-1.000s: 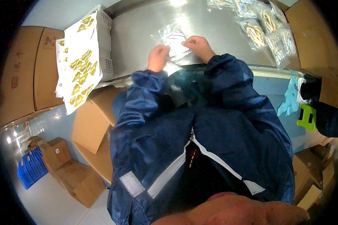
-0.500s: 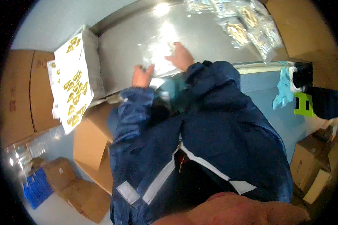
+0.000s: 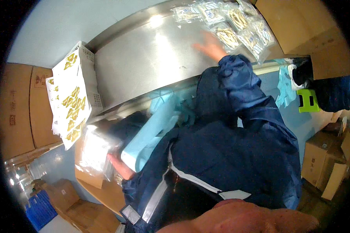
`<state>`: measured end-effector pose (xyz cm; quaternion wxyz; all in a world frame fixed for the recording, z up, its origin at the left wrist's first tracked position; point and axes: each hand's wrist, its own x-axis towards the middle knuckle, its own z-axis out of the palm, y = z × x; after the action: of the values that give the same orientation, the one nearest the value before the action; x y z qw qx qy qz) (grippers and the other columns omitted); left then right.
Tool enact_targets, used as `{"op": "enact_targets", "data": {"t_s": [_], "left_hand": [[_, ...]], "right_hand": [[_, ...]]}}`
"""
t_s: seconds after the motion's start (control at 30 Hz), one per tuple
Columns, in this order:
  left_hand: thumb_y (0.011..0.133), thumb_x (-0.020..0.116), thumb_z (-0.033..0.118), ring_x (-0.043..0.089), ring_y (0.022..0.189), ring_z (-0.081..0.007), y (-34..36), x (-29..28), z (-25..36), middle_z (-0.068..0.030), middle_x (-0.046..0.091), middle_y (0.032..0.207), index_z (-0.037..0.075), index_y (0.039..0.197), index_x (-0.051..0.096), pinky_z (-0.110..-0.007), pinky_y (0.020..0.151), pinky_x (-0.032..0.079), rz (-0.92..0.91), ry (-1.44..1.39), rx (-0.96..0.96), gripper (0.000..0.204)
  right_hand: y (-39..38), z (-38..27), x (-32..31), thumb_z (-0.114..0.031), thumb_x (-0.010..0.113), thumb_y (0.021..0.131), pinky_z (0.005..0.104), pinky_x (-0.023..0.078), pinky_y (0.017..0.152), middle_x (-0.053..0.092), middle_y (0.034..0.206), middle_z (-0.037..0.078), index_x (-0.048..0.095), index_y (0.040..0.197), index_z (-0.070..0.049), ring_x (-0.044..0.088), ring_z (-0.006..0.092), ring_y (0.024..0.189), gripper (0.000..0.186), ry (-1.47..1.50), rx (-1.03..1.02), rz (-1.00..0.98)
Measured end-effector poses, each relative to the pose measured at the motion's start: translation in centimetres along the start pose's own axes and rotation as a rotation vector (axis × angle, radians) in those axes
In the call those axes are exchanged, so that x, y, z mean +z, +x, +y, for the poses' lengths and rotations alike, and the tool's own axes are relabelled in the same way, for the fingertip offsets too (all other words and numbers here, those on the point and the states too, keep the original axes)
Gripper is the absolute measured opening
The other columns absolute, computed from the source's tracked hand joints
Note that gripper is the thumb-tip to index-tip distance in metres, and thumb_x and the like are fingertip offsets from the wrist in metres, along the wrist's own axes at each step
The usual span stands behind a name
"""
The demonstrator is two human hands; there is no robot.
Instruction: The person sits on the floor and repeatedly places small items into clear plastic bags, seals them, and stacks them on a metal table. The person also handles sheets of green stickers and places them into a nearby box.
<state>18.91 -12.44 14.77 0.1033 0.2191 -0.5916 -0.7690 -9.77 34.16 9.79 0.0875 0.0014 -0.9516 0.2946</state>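
Observation:
My left hand (image 3: 119, 166) is low on the left, its fingers closed on the edge of a shiny clear plastic bag (image 3: 94, 150). The bag is above a cardboard box, and glare hides what it contains. Over the metal table (image 3: 136, 58), my right hand (image 3: 212, 46) is slightly blurred, with fingers apart and nothing visible in them. It is beside several clear bags (image 3: 226, 37) of pale, stick-like pieces at the table's far right.
A white basket (image 3: 90, 73) with gold-printed white sheets (image 3: 72, 101) stands at the table's left end. An open cardboard box (image 3: 105, 192) is below. A light-blue strip (image 3: 149, 134) hangs before me. Large cartons (image 3: 295, 23) flank the right; a green stool (image 3: 308, 100) stands beyond.
My left hand has moved from the table down to the left with the clear bag. My right hand has moved right, toward the filled bags. The light-blue strip now shows more.

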Motion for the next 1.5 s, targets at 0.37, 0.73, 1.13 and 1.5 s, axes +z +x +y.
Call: {"op": "enact_targets", "data": {"t_s": [0.37,0.73,1.13,1.5], "left_hand": [[0.100,0.052,0.018,0.059,0.079,-0.0135,1.1,6.4,-1.8,-0.0083,0.067,0.085,0.002,0.110,0.061,-0.026,0.073,0.045,-0.206,0.243,0.039,0.021],[0.098,0.056,0.018,0.059,0.075,-0.0106,6.5,13.1,-5.7,-0.0062,0.067,0.083,0.002,0.103,0.063,-0.023,0.068,0.043,-0.436,0.366,0.014,0.018],[0.098,0.057,0.017,0.048,0.067,-0.0037,8.1,13.8,-7.9,-0.0013,0.063,0.074,0.003,0.105,0.063,-0.020,0.060,0.035,-0.492,0.291,0.036,0.017],[0.098,0.059,0.017,0.050,0.078,-0.0042,9.1,13.7,-6.8,0.0034,0.058,0.085,0.003,0.103,0.063,-0.021,0.069,0.039,-0.615,0.326,0.085,0.015]], "right_hand": [[1.6,8.8,1.8,-0.013,0.054,0.085,0.0418,0.056,0.070,0.067,0.093,0.014,0.068,0.092,-0.006,0.068,0.0300,0.087,0.017,-0.851,0.008,0.095],[-1.0,-4.9,3.7,-0.016,0.061,0.085,0.0393,0.052,0.062,0.069,0.081,0.012,0.063,0.086,-0.003,0.067,0.0261,0.070,0.014,0.414,0.042,0.129],[-7.2,-11.2,8.4,-0.032,0.068,0.088,0.0395,0.050,0.078,0.066,0.089,0.010,0.060,0.101,-0.001,0.063,0.0218,0.086,0.035,-0.197,-0.255,0.177],[-10.8,-14.0,4.9,-0.016,0.072,0.084,0.0261,0.044,0.082,0.059,0.091,-0.001,0.059,0.113,-0.007,0.054,0.0103,0.090,0.033,1.064,0.031,-0.763]]}}
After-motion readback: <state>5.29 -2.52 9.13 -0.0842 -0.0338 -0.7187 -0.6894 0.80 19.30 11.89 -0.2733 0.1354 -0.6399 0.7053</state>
